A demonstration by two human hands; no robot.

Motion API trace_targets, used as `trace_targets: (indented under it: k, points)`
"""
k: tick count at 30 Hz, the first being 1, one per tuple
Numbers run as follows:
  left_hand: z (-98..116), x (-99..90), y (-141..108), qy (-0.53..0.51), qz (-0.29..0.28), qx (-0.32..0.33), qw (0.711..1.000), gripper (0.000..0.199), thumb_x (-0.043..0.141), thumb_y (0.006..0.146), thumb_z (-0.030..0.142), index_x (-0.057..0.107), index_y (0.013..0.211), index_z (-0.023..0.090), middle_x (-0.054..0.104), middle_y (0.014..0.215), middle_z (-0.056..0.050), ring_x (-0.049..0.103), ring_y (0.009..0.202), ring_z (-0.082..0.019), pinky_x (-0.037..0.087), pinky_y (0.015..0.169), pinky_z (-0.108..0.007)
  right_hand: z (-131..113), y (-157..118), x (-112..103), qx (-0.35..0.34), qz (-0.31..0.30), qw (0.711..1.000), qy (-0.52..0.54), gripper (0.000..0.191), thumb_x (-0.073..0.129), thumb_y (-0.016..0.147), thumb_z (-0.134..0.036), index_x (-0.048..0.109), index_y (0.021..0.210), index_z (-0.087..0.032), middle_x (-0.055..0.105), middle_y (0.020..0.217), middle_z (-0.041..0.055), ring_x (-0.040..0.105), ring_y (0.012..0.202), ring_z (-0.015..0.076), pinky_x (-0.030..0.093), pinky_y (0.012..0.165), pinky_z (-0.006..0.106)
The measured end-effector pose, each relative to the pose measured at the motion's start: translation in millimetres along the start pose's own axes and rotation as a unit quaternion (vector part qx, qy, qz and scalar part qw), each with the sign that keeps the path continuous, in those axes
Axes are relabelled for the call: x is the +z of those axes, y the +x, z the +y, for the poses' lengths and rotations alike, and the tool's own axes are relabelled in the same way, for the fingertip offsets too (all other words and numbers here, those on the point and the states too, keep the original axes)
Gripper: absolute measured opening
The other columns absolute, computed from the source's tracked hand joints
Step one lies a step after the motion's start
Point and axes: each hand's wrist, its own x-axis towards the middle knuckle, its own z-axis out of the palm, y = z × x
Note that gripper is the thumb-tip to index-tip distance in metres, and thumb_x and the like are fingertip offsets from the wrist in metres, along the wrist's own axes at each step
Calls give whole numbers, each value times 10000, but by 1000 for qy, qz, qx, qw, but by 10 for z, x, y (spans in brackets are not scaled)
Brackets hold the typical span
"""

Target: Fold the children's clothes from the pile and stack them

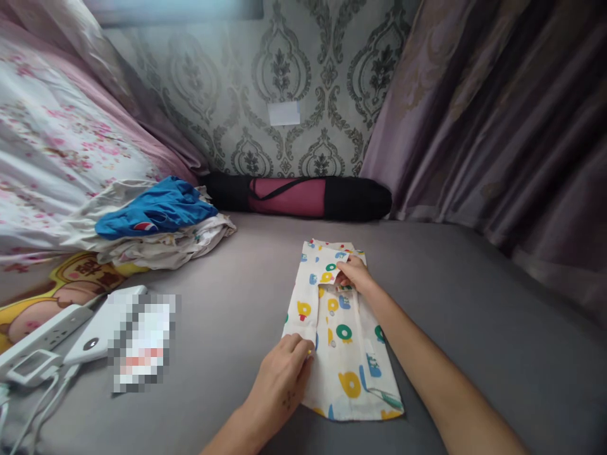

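A white shirt (332, 379) with yellow, green and blue prints lies folded into a long strip on the grey bed surface. Small pale buttons seem to run down its middle. My left hand (283, 370) is closed on the shirt's left edge, near the lower half, with the fingertips partly hidden. Farther up, my right hand (355, 274) pinches a folded flap of the same shirt near its right side. That flap is lifted slightly, leaving a dark gap under it.
To the left lie a pile of clothes with a blue garment (161, 205) on top, a yellow cartoon cushion (80, 281), a power strip (45, 338), a white device (102, 332) and cables. A black and pink long bag (289, 197) rests against the wall. Curtains (450, 126) hang at the right.
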Motion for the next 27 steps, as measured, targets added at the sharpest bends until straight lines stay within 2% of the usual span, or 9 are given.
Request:
trace_targets:
  k: [4, 7, 9, 11, 13, 16, 19, 22, 27]
  points:
    - [19, -23, 10, -4, 10, 7, 1000, 219, 346, 958, 186, 562, 953, 220, 612, 914, -49, 595, 846, -183, 490, 736, -301, 100, 52, -32, -8, 21, 997, -69, 357, 595, 773, -179, 530, 1121, -137, 587, 468, -25, 587, 388, 155, 418, 346, 187]
    - [40, -56, 22, -13, 26, 18, 999, 227, 344, 972, 215, 569, 948, 219, 624, 879, -42, 597, 803, -175, 488, 710, -298, 132, 75, -116, -9, 40, 988, -150, 513, 597, 797, -230, 444, 1277, -131, 644, 561, 5, 612, 438, 169, 453, 407, 222]
    - [48, -85, 28, -25, 39, 35, 998, 187, 392, 967, 251, 576, 967, 221, 639, 887, -41, 602, 814, -178, 493, 719, -306, 113, 50, -180, -43, 85, 964, -249, 502, 572, 830, -279, 450, 1295, -135, 703, 747, 73, 673, 602, 197, 500, 529, 263]
    - [33, -110, 33, -28, 54, 49, 997, 169, 426, 958, 265, 584, 1001, 223, 656, 955, -52, 611, 877, -189, 499, 754, -322, 62, -2, -204, -97, 151, 923, -340, 413, 503, 879, -297, 499, 1262, -143, 704, 939, 132, 686, 809, 235, 508, 674, 303]
    - [-14, -114, 35, -5, 81, 55, 995, 206, 402, 963, 227, 586, 1056, 217, 657, 1071, -71, 605, 999, -200, 499, 824, -342, -6, -61, -151, -168, 184, 883, -399, 340, 393, 931, -268, 547, 1214, -159, 682, 1043, 146, 654, 954, 246, 480, 791, 325]
    - [-117, -62, 29, 75, 109, 88, 987, 295, 351, 970, 175, 560, 1177, 185, 602, 1273, -91, 508, 1235, -216, 443, 992, -392, -98, -97, 78, -304, 107, 827, -460, 379, 278, 967, -231, 601, 1156, -167, 652, 1155, 136, 577, 1114, 228, 397, 957, 334]
    - [-181, 34, 5, 170, 81, 100, 977, 421, 395, 977, 323, 452, 1359, 156, 467, 1440, -108, 370, 1368, -256, 365, 1083, -444, -143, -11, 382, -386, 1, 777, -498, 436, 279, 980, -288, 539, 1293, -133, 508, 1398, 125, 373, 1343, 234, 209, 1123, 392]
    - [-202, 124, -23, 220, 44, 106, 969, 653, 398, 943, 526, 318, 1466, 143, 392, 1489, -128, 337, 1386, -285, 351, 1087, -452, -150, 185, 616, -373, -51, 767, -520, 546, 276, 980, -379, 407, 1419, -84, 326, 1529, 121, 175, 1439, 257, 69, 1160, 459]
    - [-289, 234, -66, 225, 16, 149, 963, 840, 367, 879, 678, 251, 1497, 121, 397, 1475, -157, 361, 1368, -319, 322, 1087, -466, -121, 471, 736, -321, -81, 782, -528, 646, 213, 973, -454, 287, 1481, -62, 239, 1561, 119, 115, 1454, 244, 45, 1162, 465]
